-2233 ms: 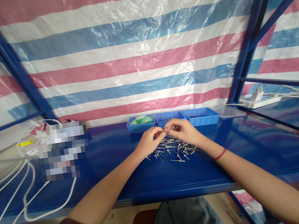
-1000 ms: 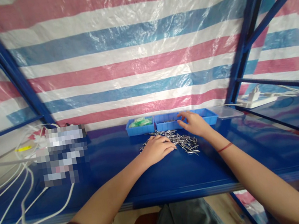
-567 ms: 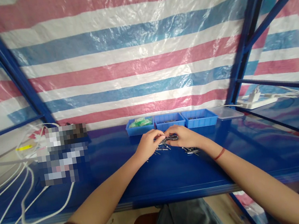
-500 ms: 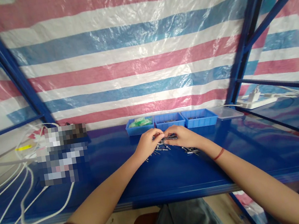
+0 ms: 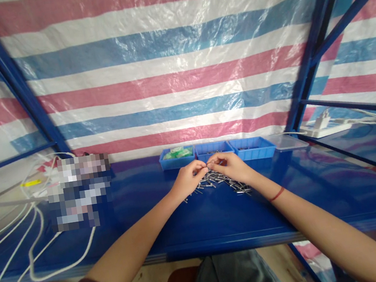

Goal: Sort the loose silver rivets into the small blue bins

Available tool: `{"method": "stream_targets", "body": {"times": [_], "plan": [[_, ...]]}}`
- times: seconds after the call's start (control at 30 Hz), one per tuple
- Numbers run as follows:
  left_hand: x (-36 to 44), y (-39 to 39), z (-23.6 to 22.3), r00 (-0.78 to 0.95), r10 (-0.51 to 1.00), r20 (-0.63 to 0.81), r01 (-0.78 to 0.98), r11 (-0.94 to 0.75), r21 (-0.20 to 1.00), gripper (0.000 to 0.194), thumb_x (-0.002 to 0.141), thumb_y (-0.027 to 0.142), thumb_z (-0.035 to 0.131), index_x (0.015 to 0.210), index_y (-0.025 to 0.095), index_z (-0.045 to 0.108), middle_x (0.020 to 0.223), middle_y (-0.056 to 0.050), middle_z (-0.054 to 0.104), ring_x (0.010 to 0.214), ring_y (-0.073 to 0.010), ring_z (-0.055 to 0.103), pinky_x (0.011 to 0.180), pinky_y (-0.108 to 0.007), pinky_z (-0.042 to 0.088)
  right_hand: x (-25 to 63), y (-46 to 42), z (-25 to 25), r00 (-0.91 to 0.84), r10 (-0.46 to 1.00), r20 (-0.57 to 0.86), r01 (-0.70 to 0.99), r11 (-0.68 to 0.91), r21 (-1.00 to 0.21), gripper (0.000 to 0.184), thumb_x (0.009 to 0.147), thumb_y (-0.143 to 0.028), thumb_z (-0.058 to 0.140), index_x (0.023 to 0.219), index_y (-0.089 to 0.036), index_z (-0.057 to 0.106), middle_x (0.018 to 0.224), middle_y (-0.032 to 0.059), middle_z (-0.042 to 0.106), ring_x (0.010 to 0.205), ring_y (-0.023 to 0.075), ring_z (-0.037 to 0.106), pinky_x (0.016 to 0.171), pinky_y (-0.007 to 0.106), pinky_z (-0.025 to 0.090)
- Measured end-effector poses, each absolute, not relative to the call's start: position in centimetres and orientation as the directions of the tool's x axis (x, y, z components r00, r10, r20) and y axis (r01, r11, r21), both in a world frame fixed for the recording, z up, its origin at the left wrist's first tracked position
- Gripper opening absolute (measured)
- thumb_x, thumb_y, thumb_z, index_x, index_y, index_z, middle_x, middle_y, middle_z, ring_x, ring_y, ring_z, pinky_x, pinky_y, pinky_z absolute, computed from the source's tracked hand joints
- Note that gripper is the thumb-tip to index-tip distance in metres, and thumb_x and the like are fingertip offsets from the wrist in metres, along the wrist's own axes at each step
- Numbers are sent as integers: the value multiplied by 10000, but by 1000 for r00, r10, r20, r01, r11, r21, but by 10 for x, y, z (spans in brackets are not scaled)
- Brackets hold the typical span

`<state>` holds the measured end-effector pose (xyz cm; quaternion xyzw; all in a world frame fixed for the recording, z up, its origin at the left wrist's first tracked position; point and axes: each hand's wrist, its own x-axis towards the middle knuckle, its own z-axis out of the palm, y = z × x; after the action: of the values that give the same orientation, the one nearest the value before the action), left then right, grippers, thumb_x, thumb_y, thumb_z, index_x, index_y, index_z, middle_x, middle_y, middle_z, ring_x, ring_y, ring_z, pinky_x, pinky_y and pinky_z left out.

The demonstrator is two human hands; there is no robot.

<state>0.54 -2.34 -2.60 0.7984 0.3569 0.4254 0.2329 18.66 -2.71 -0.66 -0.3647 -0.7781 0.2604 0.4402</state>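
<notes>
My left hand (image 5: 189, 178) and my right hand (image 5: 227, 167) meet fingertip to fingertip over a loose pile of blind rivets (image 5: 215, 178) with thin metal stems. Thumb and forefinger of each are pinched together. Between the fingertips shows a tiny bit of what looks like one rivet (image 5: 207, 165), mostly hidden by the fingers. Just behind the hands stand three blue bins: the left bin (image 5: 178, 162) with green-and-white packets (image 5: 177, 153), the middle bin (image 5: 197, 153) with a few rivets, and the right bin (image 5: 255, 153), whose contents are hard to see.
A clear plastic lid (image 5: 287, 141) lies right of the bins. A white power strip (image 5: 327, 126) sits at the back right. White cables (image 5: 32, 258) and a blurred-out heap (image 5: 78, 190) occupy the left side. Blue posts (image 5: 321, 41) frame the blue table (image 5: 222, 230).
One second ago my left hand lay flat on the pile and my right hand was open over the bins. My right hand came back down, and both hands now pinch together over the rivets.
</notes>
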Motion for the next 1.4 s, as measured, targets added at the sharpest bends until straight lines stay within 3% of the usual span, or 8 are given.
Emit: {"method": "stream_targets", "body": {"times": [0.2, 0.43, 0.7, 0.87, 1.03, 1.13, 1.27, 1.4], "plan": [[5, -27, -24, 450, 758, 472, 333, -633, 699, 236, 848, 356, 507, 944, 167, 610, 884, -38, 700, 835, -161, 651, 779, -259, 485, 184, -29, -6, -339, 822, 457, 218, 541, -812, 307, 708, -453, 659, 737, -148, 629, 677, 31, 652, 605, 130, 566, 582, 262, 439], [6, -29, -22, 450, 750, 485, 374, -652, 660, 243, 845, 367, 501, 907, 161, 614, 861, -18, 679, 774, -147, 625, 711, -240, 472, 181, -30, -7, -314, 812, 492, 189, 561, -806, 303, 686, -446, 685, 737, -149, 655, 695, 37, 665, 637, 140, 587, 607, 267, 459], [5, -24, -22, 281, 763, 582, 444, -641, 626, 158, 805, 319, 562, 872, 179, 597, 876, -20, 647, 755, -132, 610, 681, -243, 476, 185, -31, -5, -312, 748, 586, 379, 664, -645, 300, 781, -444, 595, 860, -179, 713, 824, 65, 693, 697, 158, 595, 635, 283, 465], [3, -24, -22, 307, 755, 579, 494, -647, 581, 205, 837, 336, 524, 941, 177, 601, 864, -31, 653, 795, -148, 615, 718, -264, 480, 188, -28, -2, -380, 710, 593, 507, 696, -508, 264, 836, -383, 533, 820, -187, 708, 820, 58, 696, 693, 155, 595, 650, 281, 456], [0, -28, -24, 475, 700, 533, 628, -694, 352, 438, 843, 407, 516, 1225, 193, 516, 1111, -86, 621, 1051, -235, 555, 913, -387, 419, 220, -9, 5, -88, 785, 614, 667, 504, -549, 247, 823, -344, 522, 803, -165, 689, 828, 67, 705, 697, 183, 613, 647, 294, 451], [0, -29, -27, 563, 700, 441, 668, -699, 256, 389, 847, 457, 492, 1158, 244, 586, 1193, -63, 600, 1119, -257, 521, 943, -417, 388, 255, 5, 4, 113, 768, 630, 807, 299, -510, 230, 808, -308, 516, 785, -156, 688, 745, 81, 689, 633, 197, 603, 634, 316, 438], [1, -29, -29, 614, 694, 375, 660, -713, 237, 281, 850, 403, 504, 1046, 262, 650, 1145, -32, 635, 1077, -220, 556, 938, -371, 383, 287, 17, -8, 163, 758, 631, 920, 114, -375, 224, 806, -293, 505, 778, -167, 687, 757, 118, 668, 672, 237, 597, 609, 340, 408], [1, -29, -27, 615, 692, 378, 657, -715, 239, 203, 866, 322, 489, 920, 261, 675, 1007, -4, 670, 975, -183, 591, 869, -321, 397, 287, 17, -13, 174, 757, 630, 953, 31, -301, 272, 822, -311, 491, 916, -141, 681, 830, 154, 639, 709, 233, 585, 625, 338, 404]]}}
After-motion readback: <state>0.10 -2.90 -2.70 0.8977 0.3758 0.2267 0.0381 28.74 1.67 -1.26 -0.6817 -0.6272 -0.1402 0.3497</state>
